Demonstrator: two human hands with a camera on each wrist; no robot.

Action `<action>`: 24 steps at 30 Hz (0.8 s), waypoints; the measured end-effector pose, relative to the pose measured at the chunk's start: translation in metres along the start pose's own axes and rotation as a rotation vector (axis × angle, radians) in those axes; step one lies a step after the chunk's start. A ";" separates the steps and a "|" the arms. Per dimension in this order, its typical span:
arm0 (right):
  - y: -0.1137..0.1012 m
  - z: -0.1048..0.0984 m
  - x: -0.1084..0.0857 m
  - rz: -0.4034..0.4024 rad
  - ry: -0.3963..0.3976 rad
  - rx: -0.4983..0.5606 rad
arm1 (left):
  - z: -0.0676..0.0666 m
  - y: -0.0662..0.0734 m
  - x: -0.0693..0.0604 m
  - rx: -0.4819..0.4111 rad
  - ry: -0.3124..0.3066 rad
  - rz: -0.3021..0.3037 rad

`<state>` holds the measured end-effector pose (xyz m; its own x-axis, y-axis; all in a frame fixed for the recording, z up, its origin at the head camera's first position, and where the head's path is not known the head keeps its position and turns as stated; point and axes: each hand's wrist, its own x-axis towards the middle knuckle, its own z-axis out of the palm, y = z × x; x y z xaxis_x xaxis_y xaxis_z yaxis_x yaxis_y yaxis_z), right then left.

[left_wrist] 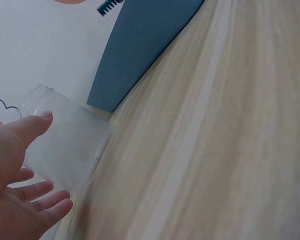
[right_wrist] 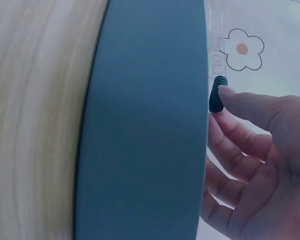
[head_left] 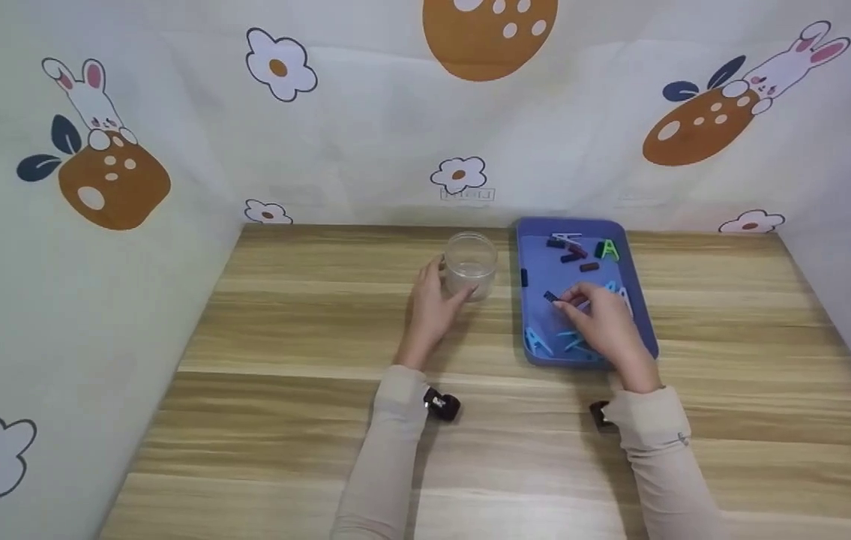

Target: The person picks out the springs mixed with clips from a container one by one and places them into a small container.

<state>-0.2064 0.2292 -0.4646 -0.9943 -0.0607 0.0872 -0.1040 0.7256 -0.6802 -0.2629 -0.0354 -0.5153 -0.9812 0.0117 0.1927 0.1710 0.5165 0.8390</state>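
Observation:
My left hand (head_left: pixel 431 311) holds a clear, round jar (head_left: pixel 471 264) that stands upright at the back of the table. In the left wrist view, its thumb lies against the jar's side and the fingers curve around the opposite side. Over the blue tray (head_left: pixel 567 363), my right hand (head_left: pixel 605 319) pinches a small dark ridged cylinder (right_wrist: pixel 218 95) between thumb and fingertips. Several dark or brownish small cylinders lie in the tray, among them a brown one (head_left: pixel 589 267). The jar's mouth faces up; its contents are hard to make out.
Also in the tray are several clips: a green one (head_left: pixel 609 250), a white one (head_left: pixel 566 238) and light-blue ones, including a front-left clip (head_left: pixel 537 343). A patterned sheet (head_left: pixel 365 135) rises behind the wooden table (head_left: pixel 283 420). The tray stands right of the jar.

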 end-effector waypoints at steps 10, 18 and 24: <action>-0.004 0.002 0.007 0.003 -0.043 0.046 | -0.001 -0.001 -0.007 -0.040 0.036 0.014; -0.009 0.001 0.013 -0.029 -0.046 0.063 | 0.003 0.002 -0.015 -0.113 0.104 0.056; -0.013 0.002 0.017 -0.047 -0.049 0.065 | 0.008 0.007 -0.023 -0.148 0.201 0.076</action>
<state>-0.2220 0.2175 -0.4558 -0.9881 -0.1279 0.0852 -0.1497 0.6752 -0.7223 -0.2403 -0.0252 -0.5176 -0.9300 -0.1319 0.3431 0.2698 0.3892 0.8808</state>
